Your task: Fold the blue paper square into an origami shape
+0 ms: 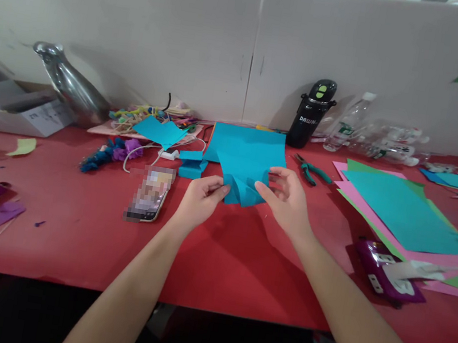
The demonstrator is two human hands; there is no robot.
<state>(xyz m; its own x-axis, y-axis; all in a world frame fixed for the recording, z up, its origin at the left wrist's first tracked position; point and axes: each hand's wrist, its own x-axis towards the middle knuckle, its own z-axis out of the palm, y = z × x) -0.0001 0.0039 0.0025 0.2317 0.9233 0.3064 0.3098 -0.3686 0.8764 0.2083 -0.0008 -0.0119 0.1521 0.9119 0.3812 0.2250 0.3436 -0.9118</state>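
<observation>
Between my hands is a creased piece of blue paper (246, 189), its near edge bent up into folds. My left hand (202, 197) pinches its left corner between thumb and fingers. On the right side, my right hand (288, 199) grips the paper with the thumb in front and the fingers behind. A flat blue sheet (247, 139) lies just beyond, and the held piece overlaps it in view. To the left of the held paper rests a small folded blue paper piece (191, 165).
A phone (151, 194) lies left of my hands on the red table (213, 273). Pliers (312, 171), a black bottle (311, 115) and clear plastic bottles (352, 121) are at the back right. Stacked coloured paper (409, 211) and a purple power strip (387, 272) lie right.
</observation>
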